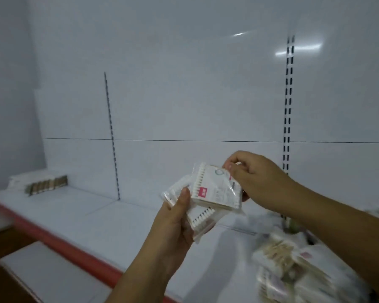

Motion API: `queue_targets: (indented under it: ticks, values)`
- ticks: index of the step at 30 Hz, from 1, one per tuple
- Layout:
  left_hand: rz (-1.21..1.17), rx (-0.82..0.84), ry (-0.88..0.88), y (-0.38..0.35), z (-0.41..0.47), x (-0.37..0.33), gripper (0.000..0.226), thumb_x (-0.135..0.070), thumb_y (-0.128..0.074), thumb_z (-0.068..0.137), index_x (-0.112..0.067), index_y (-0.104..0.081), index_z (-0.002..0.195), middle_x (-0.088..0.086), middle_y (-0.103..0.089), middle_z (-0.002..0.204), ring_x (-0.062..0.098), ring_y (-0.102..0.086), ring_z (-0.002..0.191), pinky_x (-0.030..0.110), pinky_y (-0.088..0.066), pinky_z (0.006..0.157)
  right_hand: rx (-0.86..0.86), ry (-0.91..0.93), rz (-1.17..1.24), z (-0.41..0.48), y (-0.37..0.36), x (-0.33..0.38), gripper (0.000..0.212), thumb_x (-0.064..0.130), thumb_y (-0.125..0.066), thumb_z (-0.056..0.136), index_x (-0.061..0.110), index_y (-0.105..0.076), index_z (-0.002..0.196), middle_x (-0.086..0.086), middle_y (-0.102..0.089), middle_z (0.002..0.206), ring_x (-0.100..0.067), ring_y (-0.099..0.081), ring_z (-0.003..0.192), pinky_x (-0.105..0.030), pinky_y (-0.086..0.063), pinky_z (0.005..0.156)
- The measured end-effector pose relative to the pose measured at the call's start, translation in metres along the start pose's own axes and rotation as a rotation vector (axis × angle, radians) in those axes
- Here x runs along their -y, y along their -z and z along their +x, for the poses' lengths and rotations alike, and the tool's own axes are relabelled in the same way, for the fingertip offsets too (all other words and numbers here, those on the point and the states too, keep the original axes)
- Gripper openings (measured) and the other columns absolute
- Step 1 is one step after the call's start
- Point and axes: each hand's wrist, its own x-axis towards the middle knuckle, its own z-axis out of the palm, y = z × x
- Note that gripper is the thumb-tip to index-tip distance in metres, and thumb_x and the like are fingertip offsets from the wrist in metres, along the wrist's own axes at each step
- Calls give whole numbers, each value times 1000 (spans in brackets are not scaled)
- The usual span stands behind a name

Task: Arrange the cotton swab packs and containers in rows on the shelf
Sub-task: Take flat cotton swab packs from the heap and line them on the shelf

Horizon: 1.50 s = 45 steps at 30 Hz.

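Swab packs held above the white shelf

The left hand (175, 224) grips a small fan of flat, clear plastic cotton swab packs (202, 217) above the shelf (96, 217), thumb pressed on their near face. Each crinkly bag holds a tight line of white-tipped swabs. The right hand (256, 182) pinches the top corner of the front pack (214, 189), which carries a white card with a red label. The shelf is smooth white board with a red front strip (53, 235). At its far left a short row of packs (46, 184) stands against the glossy back panel (184, 95). A blurred heap of packs (282, 265) lies on the shelf at lower right, beneath the right forearm
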Motion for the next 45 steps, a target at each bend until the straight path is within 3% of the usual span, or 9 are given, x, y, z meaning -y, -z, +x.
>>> queue_targets:
  ticks: [5,10,13,22,25,29,34,40,45]
  values:
    - [-75,-154,-120,118,-45,-46,64,-32,-76,73,-21,-55,132,10,-68,119,25,-71,92,35,-58,69,-70,75,-118,36,-144,57,22,38,-45,97,29,-49,77,9,-59,68,-5,-50,57,-24,-34,53]
    - [-63,-270,-202,204,-70,-85,57,-22,-70,72,-21,-56,127,11,-70,113,23,-72,82,31,-57,61,-238,-7,208,54,-270,104,25,37,-52,95,22,-52,75,4,-62,65,-12,-61,57,-36,-54,56]
    - [6,-340,-258,251,-68,-108,55,-18,-70,74,-21,-55,127,11,-70,115,30,-70,100,35,-59,72,-216,-80,413,64,-338,124,23,38,-54,93,23,-55,77,4,-65,68,-11,-65,62,-42,-58,60]
    - [140,-568,-192,442,-45,-169,60,-16,-68,71,-22,-50,128,9,-71,114,30,-69,102,37,-59,73,76,-156,751,152,-523,159,23,37,-64,88,19,-56,77,4,-70,70,-5,-68,61,-19,-50,47]
    - [193,-616,-128,511,-32,-204,60,-15,-67,73,-19,-49,130,11,-69,117,31,-68,104,39,-59,77,202,-125,855,194,-584,180,12,31,-66,88,28,-55,87,7,-68,85,-1,-69,69,-17,-51,49]
    - [231,-627,-49,595,-22,-249,60,-13,-74,71,-15,-53,127,15,-69,115,34,-68,103,38,-58,70,418,-28,969,250,-651,207,41,15,-66,88,50,-51,105,8,-69,100,-9,-72,80,-26,-58,59]
    - [207,-671,-40,695,-12,-279,73,-9,-86,59,-13,-56,126,18,-69,115,38,-68,101,40,-59,69,582,18,924,300,-731,233,66,6,-65,86,68,-50,100,6,-69,102,-10,-71,87,-27,-58,63]
    - [132,-559,-68,816,16,-306,65,-19,-90,61,-15,-62,120,21,-66,118,40,-66,105,43,-58,74,543,-70,838,356,-825,247,31,6,-68,78,35,-65,87,4,-73,95,-14,-72,86,-38,-60,68]
    - [144,-613,-148,928,51,-348,57,-10,-69,75,-15,-53,129,20,-68,114,39,-67,101,46,-58,74,491,-84,738,415,-901,282,30,3,-72,79,32,-62,79,7,-73,92,-12,-72,83,-30,-59,63]
